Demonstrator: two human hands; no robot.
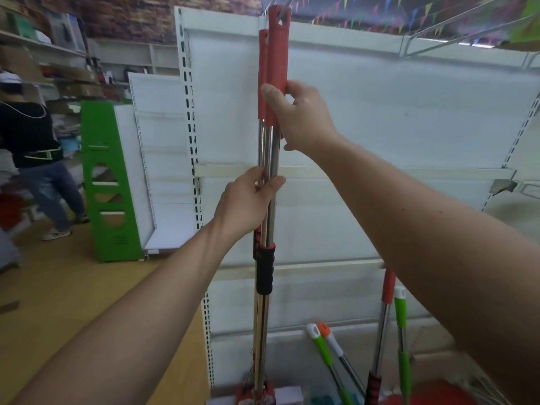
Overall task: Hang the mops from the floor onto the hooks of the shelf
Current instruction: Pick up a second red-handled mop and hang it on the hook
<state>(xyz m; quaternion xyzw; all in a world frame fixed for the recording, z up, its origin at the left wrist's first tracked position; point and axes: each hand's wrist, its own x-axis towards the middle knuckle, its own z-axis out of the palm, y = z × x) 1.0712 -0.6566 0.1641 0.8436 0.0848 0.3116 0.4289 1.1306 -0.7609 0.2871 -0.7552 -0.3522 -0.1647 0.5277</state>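
Head view: two mop handles are held upright, side by side, against a white shelf (380,118) in a shop aisle.
Front mop (273,176): a chrome pole with a red grip on top is seen standing vertical; the holed red tip is raised to the shelf's upper edge, where a thin metal hook (285,8) is faintly made out. Whether the tip is on the hook cannot be told.
Second mop (262,83): its shorter red grip is seen just behind and left of the first, the two poles touching.
Right hand (304,118): closed around the lower part of the front mop's red grip, thumb laid across the front.
Left hand (248,200): wrapped around the chrome poles lower down, thumb over the front, just above a black foam sleeve (264,268).
Floor stock: a red-handled mop (384,317) and green-handled mops (401,331) are seen leaning at the foot of the shelf to the right, with a white-and-orange handle (328,337) beside them.
Background: a green stand (105,182) is placed at left, and a person in a dark top (32,133) is seen on the wooden floor (73,287).
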